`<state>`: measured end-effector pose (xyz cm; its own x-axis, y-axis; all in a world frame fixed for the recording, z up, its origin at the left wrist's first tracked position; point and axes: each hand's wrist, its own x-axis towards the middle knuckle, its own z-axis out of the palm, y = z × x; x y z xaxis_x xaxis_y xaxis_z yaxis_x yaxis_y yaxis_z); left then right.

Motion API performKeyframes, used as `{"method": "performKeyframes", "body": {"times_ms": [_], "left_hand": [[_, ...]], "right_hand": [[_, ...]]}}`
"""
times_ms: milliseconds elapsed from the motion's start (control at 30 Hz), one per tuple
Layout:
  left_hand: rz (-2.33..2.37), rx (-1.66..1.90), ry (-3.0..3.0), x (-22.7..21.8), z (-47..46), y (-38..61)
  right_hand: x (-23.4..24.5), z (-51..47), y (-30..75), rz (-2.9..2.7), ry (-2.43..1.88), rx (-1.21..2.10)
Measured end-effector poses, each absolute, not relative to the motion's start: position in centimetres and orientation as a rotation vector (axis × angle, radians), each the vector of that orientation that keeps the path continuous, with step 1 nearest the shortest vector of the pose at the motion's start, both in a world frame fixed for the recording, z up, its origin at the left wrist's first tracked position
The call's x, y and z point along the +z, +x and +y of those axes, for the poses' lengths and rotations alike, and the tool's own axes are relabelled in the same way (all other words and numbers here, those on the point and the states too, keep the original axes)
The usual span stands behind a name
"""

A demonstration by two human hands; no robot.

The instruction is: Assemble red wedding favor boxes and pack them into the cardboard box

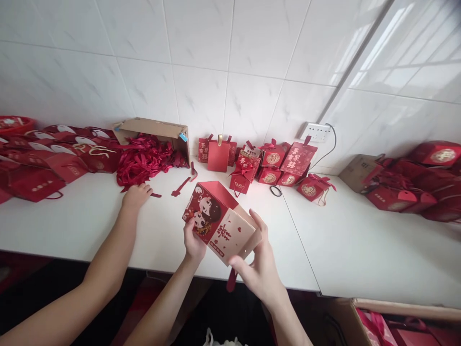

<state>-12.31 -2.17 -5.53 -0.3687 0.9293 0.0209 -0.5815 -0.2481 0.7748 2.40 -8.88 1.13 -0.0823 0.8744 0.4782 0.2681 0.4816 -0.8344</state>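
A red and pink paper gift box (219, 222) with a cartoon couple printed on it is held above the white table's (360, 250) front edge. My left hand (193, 241) grips its lower left side, fingers wrapped round the edge. My right hand (256, 267) clasps its right corner, thumb on the pink face. A dark red ribbon tail (231, 281) hangs below the box.
Another person's hand (136, 195) reaches to a red ribbon pile (146, 158) spilling from a tipped cardboard box (154, 129). Folded red bags (54, 158) lie left, finished red boxes (273, 166) stand by the wall, more boxes (414, 185) right. A black hair tie (276, 191) lies nearby.
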Motion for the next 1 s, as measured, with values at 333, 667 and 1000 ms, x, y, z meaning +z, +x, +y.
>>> {"method": "performKeyframes", "body": {"times_ms": [333, 667, 1000], "left_hand": [[1.011, 1.512, 2.017, -1.7, -4.4, -10.1], [1.367, 1.23, 2.186, 2.8, -2.9, -11.9], [1.533, 1.446, 2.724, 3.9, -1.9, -10.0]], "right_hand": [[1.8, -7.8, 2.9, -1.628, -1.174, 0.673], [4.3, -5.2, 5.6, -1.626, -1.395, 0.29], [3.8, -3.7, 4.4, -1.684, -1.364, -0.406]]}}
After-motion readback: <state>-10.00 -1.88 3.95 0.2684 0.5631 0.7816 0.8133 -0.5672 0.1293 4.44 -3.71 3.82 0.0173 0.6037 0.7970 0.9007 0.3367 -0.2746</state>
